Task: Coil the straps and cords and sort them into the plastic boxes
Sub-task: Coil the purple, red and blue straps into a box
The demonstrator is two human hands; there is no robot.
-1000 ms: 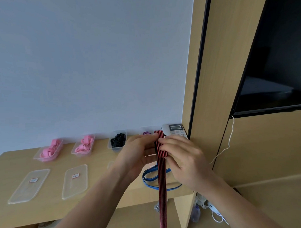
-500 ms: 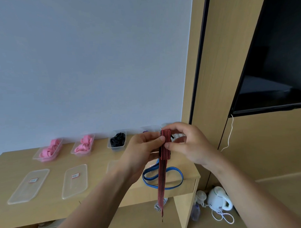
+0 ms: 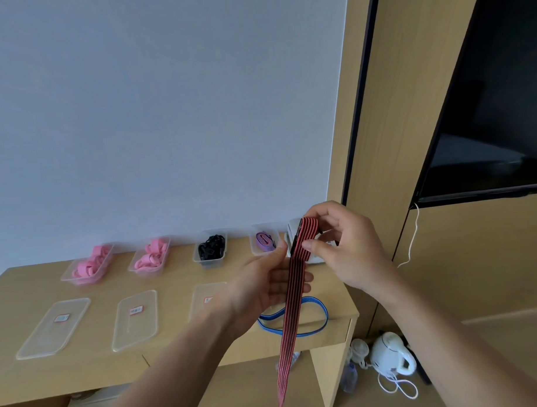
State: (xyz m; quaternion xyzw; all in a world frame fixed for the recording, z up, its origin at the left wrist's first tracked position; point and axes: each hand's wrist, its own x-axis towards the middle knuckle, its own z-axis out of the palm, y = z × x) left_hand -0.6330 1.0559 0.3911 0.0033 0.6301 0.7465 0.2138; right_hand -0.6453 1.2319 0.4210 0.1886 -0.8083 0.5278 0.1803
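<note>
A red-and-black striped strap (image 3: 291,312) hangs from both hands above the desk's right end, its tail reaching below the desktop. My right hand (image 3: 345,246) pinches the folded top of the strap between thumb and fingers. My left hand (image 3: 264,282) holds the strap just below, thumb in front and fingers behind it. A blue strap (image 3: 313,305) lies looped on the desk under my hands. Along the wall stand open plastic boxes: two with pink straps (image 3: 90,266) (image 3: 150,256), one with black cords (image 3: 211,248), one with a purple strap (image 3: 264,241).
Three clear lids (image 3: 52,328) (image 3: 136,319) (image 3: 203,297) lie flat on the wooden desk (image 3: 26,291). A white device (image 3: 292,233) sits at the desk's back right corner. On the floor to the right stand a white kettle (image 3: 391,356) and its cord. A dark screen (image 3: 495,104) hangs at the right.
My right hand has risen and carried the strap's top over in another fold. The hanging tail has been drawn up and the blue strap shows more fully.
</note>
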